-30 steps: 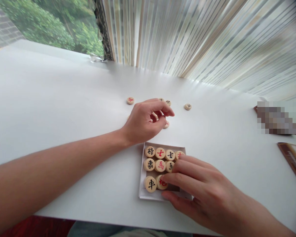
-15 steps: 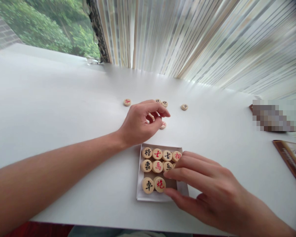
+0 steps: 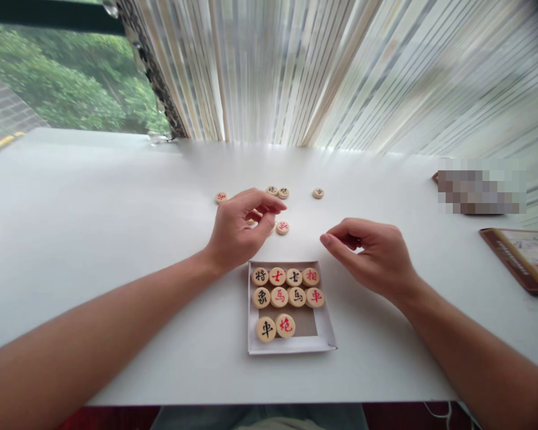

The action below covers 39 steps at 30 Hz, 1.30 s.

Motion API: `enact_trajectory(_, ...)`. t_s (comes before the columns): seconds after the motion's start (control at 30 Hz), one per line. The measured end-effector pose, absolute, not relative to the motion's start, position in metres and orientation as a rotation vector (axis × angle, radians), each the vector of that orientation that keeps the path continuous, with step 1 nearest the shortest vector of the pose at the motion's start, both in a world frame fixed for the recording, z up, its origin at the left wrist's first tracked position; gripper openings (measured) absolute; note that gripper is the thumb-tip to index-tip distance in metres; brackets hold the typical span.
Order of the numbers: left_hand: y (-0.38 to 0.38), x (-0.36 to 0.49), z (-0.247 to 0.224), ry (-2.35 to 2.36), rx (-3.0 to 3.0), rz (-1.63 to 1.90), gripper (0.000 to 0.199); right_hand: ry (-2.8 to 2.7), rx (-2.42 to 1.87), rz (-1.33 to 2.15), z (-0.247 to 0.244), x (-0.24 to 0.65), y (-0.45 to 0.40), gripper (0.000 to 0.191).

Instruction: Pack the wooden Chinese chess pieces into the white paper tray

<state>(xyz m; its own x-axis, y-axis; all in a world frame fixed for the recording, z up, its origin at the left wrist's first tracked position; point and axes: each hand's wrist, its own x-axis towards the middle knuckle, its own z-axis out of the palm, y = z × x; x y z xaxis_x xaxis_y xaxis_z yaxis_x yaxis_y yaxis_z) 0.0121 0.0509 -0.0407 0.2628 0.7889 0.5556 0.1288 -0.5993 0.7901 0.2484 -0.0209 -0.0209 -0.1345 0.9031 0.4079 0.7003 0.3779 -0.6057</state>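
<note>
My left hand (image 3: 238,230) hovers over loose wooden xiangqi pieces, its fingers curled and its thumb apart from them. Partly covered pieces show under it, and a red-lettered piece (image 3: 282,227) lies just right of its thumb. My right hand (image 3: 371,254) is above the table to the right, thumb and index tips together, with no piece visible between them. Below and between the hands sits a shallow white box (image 3: 296,346). In it stand two full rows of pieces, plus a black-lettered chariot piece (image 3: 266,329) and a red cannon piece (image 3: 286,326) at the lower left.
Farther back lie a red-lettered piece (image 3: 221,197), two touching black cannon pieces (image 3: 283,193) and a lone black-lettered piece (image 3: 318,193). A brown printed box lid (image 3: 522,257) rests at the right, near a blurred-out item (image 3: 479,191). Striped curtains (image 3: 269,71) hang behind the white table.
My right hand has left the white box, moving up and away, and its thumb and index finger have closed together. My left hand stays over the loose pieces. The view has shifted slightly.
</note>
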Motion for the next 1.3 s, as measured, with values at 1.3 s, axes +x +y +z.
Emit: enact_trajectory(1.3, 0.075, -0.042, -0.035, 1.364, 2.252, 1.254, 0.017, -1.635, -1.382, 0.486, -0.049, 0.23, 0.072, 0.026)
